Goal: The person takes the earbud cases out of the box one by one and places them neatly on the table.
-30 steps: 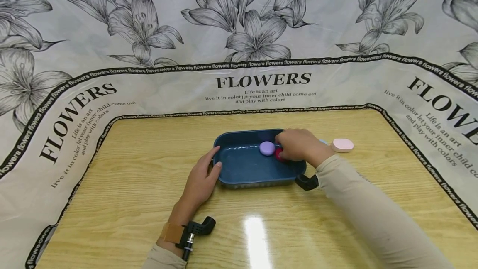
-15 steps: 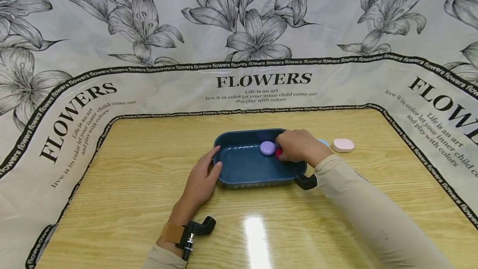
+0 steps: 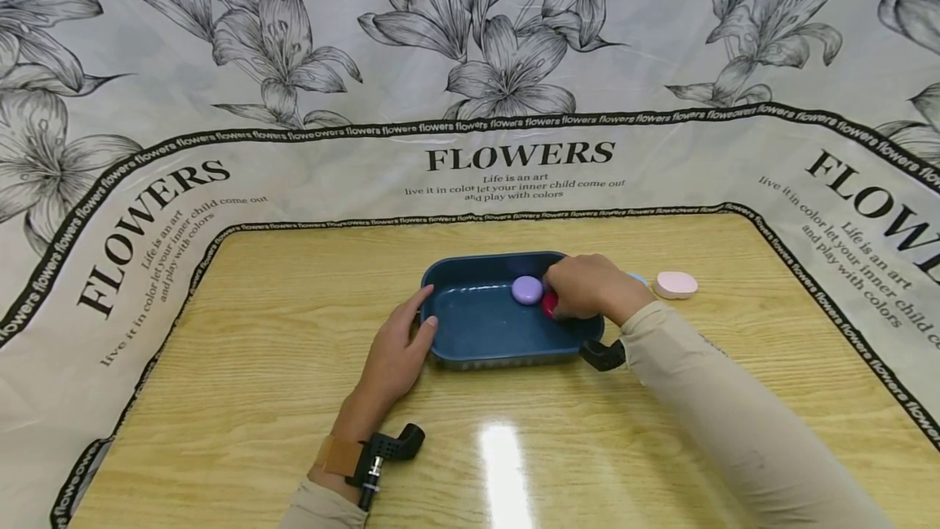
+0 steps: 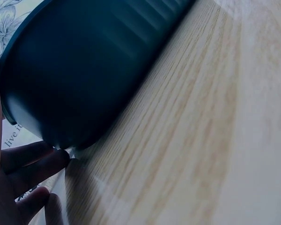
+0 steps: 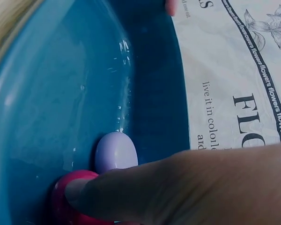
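A deep blue rectangular dish with rounded corners stands on the table. My left hand holds its left end, thumb and forefinger at the rim; in the left wrist view other fingers lie against the lower outside. My right hand reaches into the dish's right end and holds a red rounded piece, mostly hidden by the fingers. In the right wrist view its thumb lies on top of that red piece. Beside it on the dish floor lies a smooth lilac oval piece.
On the table right of the dish lies a pale pink scalloped-edge piece. A light blue piece shows partly behind the right wrist. A printed flower cloth rises behind the wooden table.
Both hands and the dish stay almost where they were. A little less or more of the red piece shows as the right fingers shift slightly.
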The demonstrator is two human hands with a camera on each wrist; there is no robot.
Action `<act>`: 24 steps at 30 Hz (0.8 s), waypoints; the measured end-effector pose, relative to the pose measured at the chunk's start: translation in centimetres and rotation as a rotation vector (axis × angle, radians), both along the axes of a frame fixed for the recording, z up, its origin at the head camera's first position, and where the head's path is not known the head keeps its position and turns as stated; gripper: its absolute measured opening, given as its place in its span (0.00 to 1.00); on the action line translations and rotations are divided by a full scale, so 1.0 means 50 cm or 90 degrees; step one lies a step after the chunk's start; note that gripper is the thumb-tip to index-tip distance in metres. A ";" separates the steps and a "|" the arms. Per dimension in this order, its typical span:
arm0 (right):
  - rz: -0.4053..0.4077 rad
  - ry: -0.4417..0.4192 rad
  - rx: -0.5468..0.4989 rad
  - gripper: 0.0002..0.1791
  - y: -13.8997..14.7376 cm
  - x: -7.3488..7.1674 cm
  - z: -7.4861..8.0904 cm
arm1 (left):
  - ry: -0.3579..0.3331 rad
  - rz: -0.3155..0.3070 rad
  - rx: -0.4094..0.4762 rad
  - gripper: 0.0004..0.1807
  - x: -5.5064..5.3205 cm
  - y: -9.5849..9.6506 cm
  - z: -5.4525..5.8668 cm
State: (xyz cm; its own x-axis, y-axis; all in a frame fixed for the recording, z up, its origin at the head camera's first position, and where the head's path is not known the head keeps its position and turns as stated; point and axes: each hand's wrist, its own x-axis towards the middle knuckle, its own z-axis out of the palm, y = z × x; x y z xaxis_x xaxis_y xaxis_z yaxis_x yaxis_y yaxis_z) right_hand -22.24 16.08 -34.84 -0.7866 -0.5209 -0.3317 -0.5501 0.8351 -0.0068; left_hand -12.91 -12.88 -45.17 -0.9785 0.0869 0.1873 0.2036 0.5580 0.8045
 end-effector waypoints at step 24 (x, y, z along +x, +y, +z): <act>-0.007 0.006 -0.009 0.16 0.001 0.000 0.000 | 0.002 0.003 0.001 0.27 0.000 0.001 0.000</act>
